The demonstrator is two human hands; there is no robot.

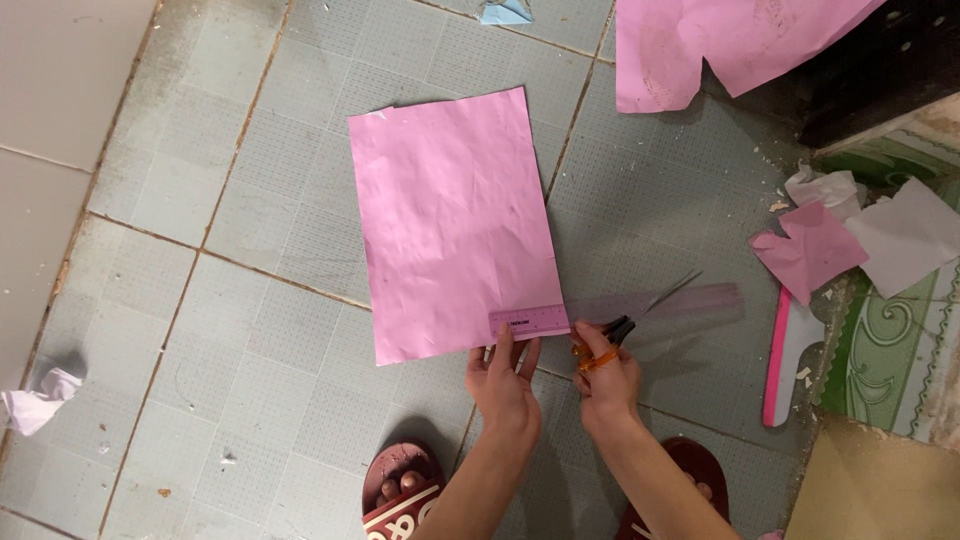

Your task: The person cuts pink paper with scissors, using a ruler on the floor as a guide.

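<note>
A creased pink paper sheet (455,220) lies flat on the grey tiled floor (250,300). A clear plastic ruler (640,305) lies across the sheet's lower right corner and sticks out to the right. My left hand (503,375) presses fingertips on the paper's bottom edge at the ruler. My right hand (603,372) holds orange-handled scissors (625,320), blades open and pointing up-right over the ruler, just right of the paper's edge.
A larger torn pink sheet (720,45) lies at the top right. Pink and white paper scraps (840,235) and a pink-and-white flat tool (785,355) lie on the right by a green patterned mat (900,350). Crumpled paper (35,400) sits far left. My sandalled feet (400,495) are below.
</note>
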